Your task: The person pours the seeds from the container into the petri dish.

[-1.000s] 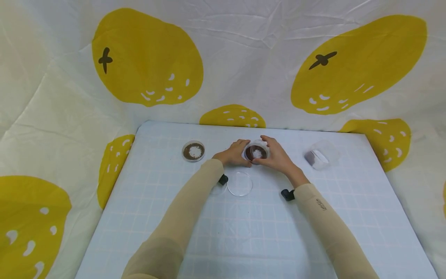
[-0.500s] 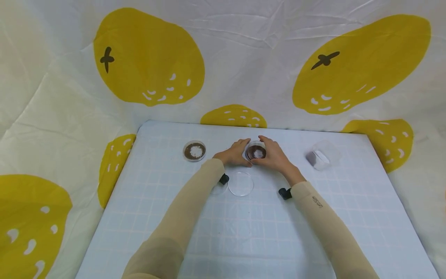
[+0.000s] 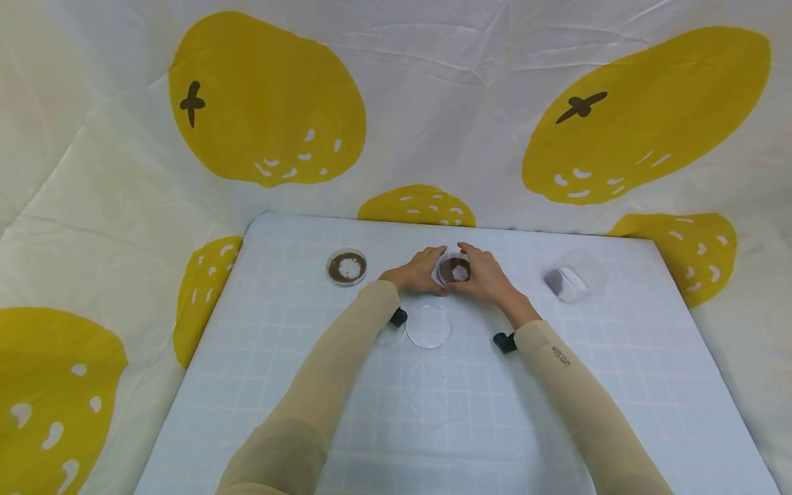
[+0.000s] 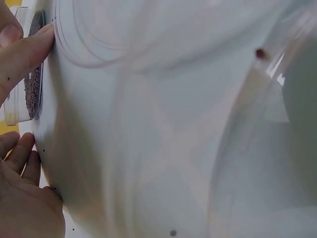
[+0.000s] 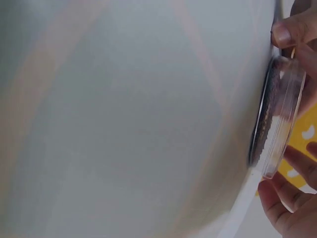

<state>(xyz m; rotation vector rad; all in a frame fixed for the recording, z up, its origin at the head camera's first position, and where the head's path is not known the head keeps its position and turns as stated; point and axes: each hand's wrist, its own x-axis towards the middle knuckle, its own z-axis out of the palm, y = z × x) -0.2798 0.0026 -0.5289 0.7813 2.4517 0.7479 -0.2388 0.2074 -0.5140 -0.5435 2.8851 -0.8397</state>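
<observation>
As the right hand (image 3: 487, 276) closes in: it sits slightly further left than a second ago, and the clear cover (image 5: 292, 96), askew then, now lines up over the brown-filled dish (image 3: 456, 270); whether it's fully seated I can't tell.
Left hand (image 3: 422, 271): barely shifted, its fingers curved round the dish's left side; how firmly they press, I can't tell.
Right fingers: spread to about the dish's width, holding cover and dish from the right.
Dish: between both hands, on the table (image 3: 433, 426).
Nearby: a second dish (image 3: 346, 267) to the left, a clear packet (image 3: 568, 283) well apart to the right.
</observation>
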